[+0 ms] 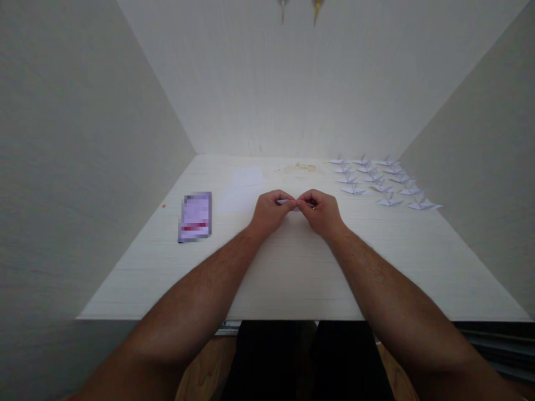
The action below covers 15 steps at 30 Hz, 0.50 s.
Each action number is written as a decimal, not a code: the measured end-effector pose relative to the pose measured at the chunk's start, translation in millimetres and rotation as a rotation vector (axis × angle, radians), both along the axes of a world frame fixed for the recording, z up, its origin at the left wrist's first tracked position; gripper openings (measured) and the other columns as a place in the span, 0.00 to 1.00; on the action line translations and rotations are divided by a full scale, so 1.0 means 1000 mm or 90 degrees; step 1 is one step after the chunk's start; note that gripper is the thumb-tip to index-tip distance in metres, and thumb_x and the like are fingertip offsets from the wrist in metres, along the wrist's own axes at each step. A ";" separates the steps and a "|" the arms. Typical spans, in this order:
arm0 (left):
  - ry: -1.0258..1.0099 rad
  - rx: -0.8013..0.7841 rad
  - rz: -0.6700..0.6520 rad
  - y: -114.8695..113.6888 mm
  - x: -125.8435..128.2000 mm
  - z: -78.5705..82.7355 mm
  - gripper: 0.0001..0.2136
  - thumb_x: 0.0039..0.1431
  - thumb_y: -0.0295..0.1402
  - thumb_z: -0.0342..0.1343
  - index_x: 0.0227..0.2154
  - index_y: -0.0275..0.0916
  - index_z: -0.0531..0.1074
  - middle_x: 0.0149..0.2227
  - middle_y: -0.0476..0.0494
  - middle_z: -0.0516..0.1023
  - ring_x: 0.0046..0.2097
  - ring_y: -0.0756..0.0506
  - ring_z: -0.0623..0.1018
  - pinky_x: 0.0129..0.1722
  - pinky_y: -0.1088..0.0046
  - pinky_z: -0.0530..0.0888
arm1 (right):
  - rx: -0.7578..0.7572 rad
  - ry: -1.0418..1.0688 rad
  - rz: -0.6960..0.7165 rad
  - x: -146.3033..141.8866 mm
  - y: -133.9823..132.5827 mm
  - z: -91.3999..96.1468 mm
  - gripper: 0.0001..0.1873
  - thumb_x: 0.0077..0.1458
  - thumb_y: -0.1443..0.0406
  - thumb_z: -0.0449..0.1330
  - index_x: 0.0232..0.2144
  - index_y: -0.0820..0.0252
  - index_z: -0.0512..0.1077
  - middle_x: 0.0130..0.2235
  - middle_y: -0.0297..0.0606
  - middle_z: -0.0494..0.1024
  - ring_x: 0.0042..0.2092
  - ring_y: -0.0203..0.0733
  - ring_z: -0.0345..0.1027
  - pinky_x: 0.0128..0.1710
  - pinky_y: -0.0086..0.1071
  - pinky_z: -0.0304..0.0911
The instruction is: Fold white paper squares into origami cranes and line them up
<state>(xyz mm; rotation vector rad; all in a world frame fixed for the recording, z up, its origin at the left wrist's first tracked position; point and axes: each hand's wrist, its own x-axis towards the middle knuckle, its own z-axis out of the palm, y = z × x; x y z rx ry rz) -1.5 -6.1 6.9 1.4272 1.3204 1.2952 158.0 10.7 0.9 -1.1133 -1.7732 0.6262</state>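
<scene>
My left hand (271, 210) and my right hand (321, 211) meet at the middle of the white table (292, 267). Both have their fingers curled and pinched on a small folded piece of white paper (292, 203) that lies on or just above the table between them. Most of the paper is hidden under my fingers. Its shape cannot be made out.
Several small white paper cranes (376, 181) stand in rows at the back right. A flat white sheet (244, 186) lies behind my left hand. A dark phone-like slab (195, 216) lies at the left. Walls enclose the table on three sides.
</scene>
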 end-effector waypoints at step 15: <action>0.007 -0.014 0.003 0.000 -0.002 0.001 0.11 0.45 0.39 0.67 0.28 0.36 0.77 0.22 0.48 0.76 0.24 0.52 0.70 0.23 0.77 0.64 | 0.032 0.005 0.004 -0.001 0.001 0.000 0.06 0.53 0.62 0.62 0.28 0.58 0.75 0.29 0.35 0.79 0.30 0.37 0.70 0.32 0.32 0.65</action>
